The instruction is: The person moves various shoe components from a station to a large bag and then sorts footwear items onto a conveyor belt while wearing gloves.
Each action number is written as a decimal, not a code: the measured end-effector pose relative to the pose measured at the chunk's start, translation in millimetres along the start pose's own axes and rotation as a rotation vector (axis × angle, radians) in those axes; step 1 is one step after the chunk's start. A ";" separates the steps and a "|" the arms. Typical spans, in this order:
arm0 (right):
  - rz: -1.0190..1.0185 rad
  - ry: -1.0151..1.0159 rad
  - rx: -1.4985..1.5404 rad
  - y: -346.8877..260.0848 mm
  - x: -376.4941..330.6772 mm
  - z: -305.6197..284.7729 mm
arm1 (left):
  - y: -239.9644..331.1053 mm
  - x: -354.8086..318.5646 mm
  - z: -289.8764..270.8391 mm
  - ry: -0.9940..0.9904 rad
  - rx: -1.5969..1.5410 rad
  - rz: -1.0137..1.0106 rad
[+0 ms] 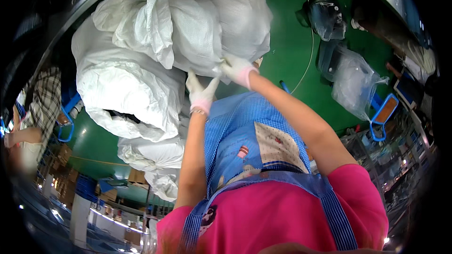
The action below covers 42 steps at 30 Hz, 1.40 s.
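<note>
A large white woven sack (195, 30) with a gathered top lies in front of me on a pile of similar sacks. My right hand (238, 69), in a white and pink glove, pinches the near lower edge of this sack. Just left of it and nearer to me, my left hand (201, 93) is open in a matching glove, thumb and fingers spread in a V. Its fingertips are close to the sack's lower edge; whether they touch it I cannot tell. A bulging sack (129, 96) with a dark gap in its folded mouth lies left of my left hand.
Behind rises another big white sack (240, 9). Smaller sacks (150, 153) lie at the lower left. On the green floor (287, 33) at right are clear plastic bags (353, 82), a thin pale cable (310, 42) and a blue-framed stool (385, 115). A person in plaid (44, 99) is at far left.
</note>
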State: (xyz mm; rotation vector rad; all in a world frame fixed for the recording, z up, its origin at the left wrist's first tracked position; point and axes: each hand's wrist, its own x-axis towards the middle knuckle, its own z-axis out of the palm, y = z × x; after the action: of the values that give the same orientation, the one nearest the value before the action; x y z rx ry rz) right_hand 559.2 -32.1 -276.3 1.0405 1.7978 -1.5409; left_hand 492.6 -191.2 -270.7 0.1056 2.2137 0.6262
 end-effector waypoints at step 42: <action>-0.273 0.012 -0.665 -76.2 72.0 189.1 | -62.8 40.7 -198.3 0.241 -1.061 0.097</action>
State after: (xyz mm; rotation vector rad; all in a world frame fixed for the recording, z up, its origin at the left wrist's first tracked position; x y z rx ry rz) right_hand 441.7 -205.7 -329.0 0.4954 2.2950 -0.9366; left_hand 327.8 -314.6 -220.4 -0.4278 1.8167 1.8415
